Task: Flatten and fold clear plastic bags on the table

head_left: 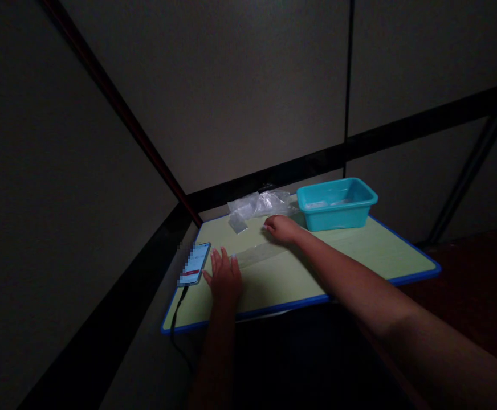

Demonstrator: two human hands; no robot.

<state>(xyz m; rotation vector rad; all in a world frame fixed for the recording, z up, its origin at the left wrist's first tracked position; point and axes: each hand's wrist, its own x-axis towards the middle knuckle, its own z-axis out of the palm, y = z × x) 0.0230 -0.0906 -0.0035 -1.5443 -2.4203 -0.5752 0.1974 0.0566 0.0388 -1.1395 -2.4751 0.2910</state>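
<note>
A clear, flat plastic bag [259, 254] lies on the pale yellow table, stretched between my two hands. My left hand [226, 277] rests at the bag's left end, fingers spread and laid flat on the tabletop. My right hand [283, 229] is above the bag's far side with its fingers curled together. Whatever those fingers may be holding is hidden. Behind that hand is a loose pile of crumpled clear plastic bags [259, 205], with one corner reaching toward the hand.
A turquoise plastic basin [337, 216] with clear or whitish plastic items inside stands at the back right. At the left edge lies a phone [195, 265], its dark cable [174, 322] hanging over the side. The blue-edged table [291, 285] adjoins panelled walls.
</note>
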